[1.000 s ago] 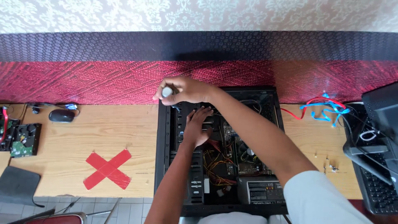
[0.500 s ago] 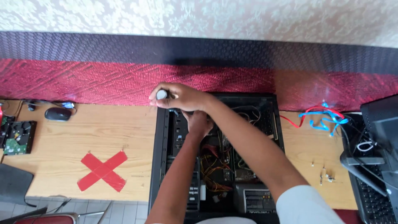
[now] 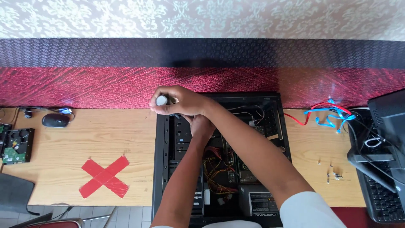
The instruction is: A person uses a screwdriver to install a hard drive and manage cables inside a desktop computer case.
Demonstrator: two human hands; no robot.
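Two hands are crossed over an open black computer case (image 3: 162, 169): a grey-capped tool (image 3: 161, 100) is gripped by the right hand (image 3: 179, 101), while the left hand's (image 3: 202, 126) grip cannot be told

One open computer case (image 3: 168, 169), one mouse (image 3: 55, 120), one hard drive (image 3: 17, 145), one red tape cross (image 3: 104, 176) — two hands (image 3: 179, 101).

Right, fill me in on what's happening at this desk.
A person leans over an open black computer case lying on a wooden table. The right hand grips a screwdriver by its grey-capped handle at the case's far left corner. The left hand reaches down inside the case, under the right forearm; what it touches is hidden. A red tape cross, a mouse and a bare hard drive lie to the left, loose screws and red and blue cables to the right.
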